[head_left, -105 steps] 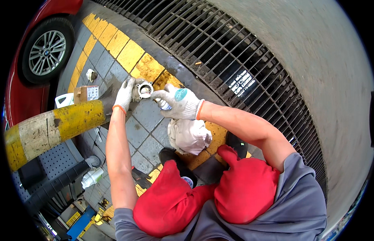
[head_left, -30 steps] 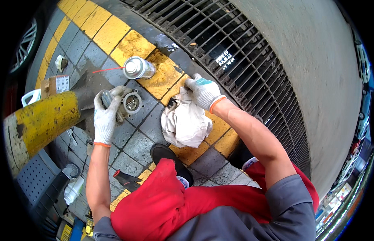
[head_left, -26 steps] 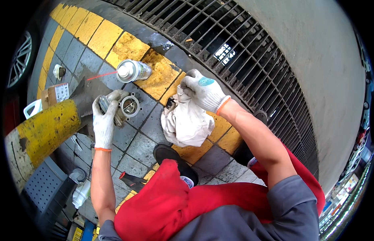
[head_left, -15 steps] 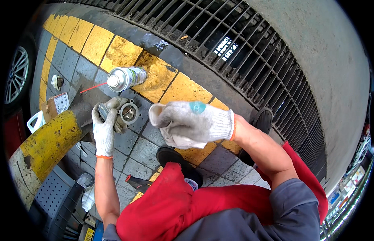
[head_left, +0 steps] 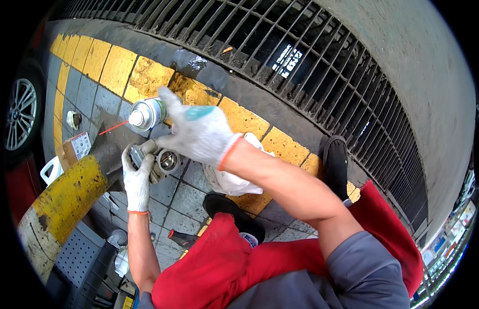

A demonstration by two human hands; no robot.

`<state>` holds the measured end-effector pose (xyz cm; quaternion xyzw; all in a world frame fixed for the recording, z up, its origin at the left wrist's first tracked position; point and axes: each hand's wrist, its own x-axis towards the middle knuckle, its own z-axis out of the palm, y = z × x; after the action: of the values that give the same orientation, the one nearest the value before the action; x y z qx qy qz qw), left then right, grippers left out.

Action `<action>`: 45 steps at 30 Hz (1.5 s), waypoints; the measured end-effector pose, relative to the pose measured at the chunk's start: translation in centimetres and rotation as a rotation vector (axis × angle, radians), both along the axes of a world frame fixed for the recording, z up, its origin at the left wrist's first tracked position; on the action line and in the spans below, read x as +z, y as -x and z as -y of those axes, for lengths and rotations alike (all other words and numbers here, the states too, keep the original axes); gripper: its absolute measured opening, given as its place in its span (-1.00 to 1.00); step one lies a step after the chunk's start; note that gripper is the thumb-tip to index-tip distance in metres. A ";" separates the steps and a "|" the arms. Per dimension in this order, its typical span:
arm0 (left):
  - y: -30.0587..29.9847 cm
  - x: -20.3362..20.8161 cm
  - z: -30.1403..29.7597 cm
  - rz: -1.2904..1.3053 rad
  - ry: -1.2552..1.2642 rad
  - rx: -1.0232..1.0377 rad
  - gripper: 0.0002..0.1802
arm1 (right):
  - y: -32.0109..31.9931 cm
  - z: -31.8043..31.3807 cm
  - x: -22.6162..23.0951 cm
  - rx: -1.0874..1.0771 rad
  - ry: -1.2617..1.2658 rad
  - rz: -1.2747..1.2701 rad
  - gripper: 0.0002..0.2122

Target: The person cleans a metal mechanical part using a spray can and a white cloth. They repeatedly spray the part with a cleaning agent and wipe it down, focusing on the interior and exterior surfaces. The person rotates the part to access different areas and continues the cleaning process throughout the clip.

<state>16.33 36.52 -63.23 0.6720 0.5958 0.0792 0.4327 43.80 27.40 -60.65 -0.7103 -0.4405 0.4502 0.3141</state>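
Note:
My left hand (head_left: pixel 137 180), in a white knit glove, is closed around a metal throttle body (head_left: pixel 169 161) with a round bore facing up. My right hand (head_left: pixel 201 129), gloved the same way, reaches across to a spray can (head_left: pixel 147 114). Its thumb and fingers are spread at the can's near side, somewhat blurred; whether they touch the can cannot be told. A thin red straw (head_left: pixel 113 127) sticks out from the can's nozzle. Below my right wrist lies a crumpled white cloth (head_left: pixel 232 180), partly covered by my forearm.
A yellow-painted curved post (head_left: pixel 69 188) stands at the left, by a small cardboard box (head_left: pixel 77 147). A car wheel (head_left: pixel 22 113) is at the far left. Beyond the yellow tiles runs a metal drain grate (head_left: pixel 280 56). A grey perforated plastic piece (head_left: pixel 77 255) lies lower left.
My right hand has swung left and away from above the white cloth to the spray can, its fingers opening. My left hand keeps the throttle body in nearly the same place.

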 end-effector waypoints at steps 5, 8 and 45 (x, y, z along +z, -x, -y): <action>-0.3 0.0 0.2 0.040 0.075 0.064 -0.33 | 2.9 -4.1 -2.8 -0.124 -0.235 0.212 -0.31; 0.2 0.2 0.2 0.002 0.089 0.082 -0.30 | 3.6 -3.8 -2.3 -0.022 -0.112 0.084 -0.40; -0.8 3.3 2.1 0.280 0.159 0.302 -0.34 | -4.0 7.7 -2.0 -0.266 -0.311 -1.051 -0.84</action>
<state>17.16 34.39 -59.94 0.5214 0.6282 0.1883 0.5459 47.78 19.74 -62.68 -0.3851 -0.1926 0.6297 0.6466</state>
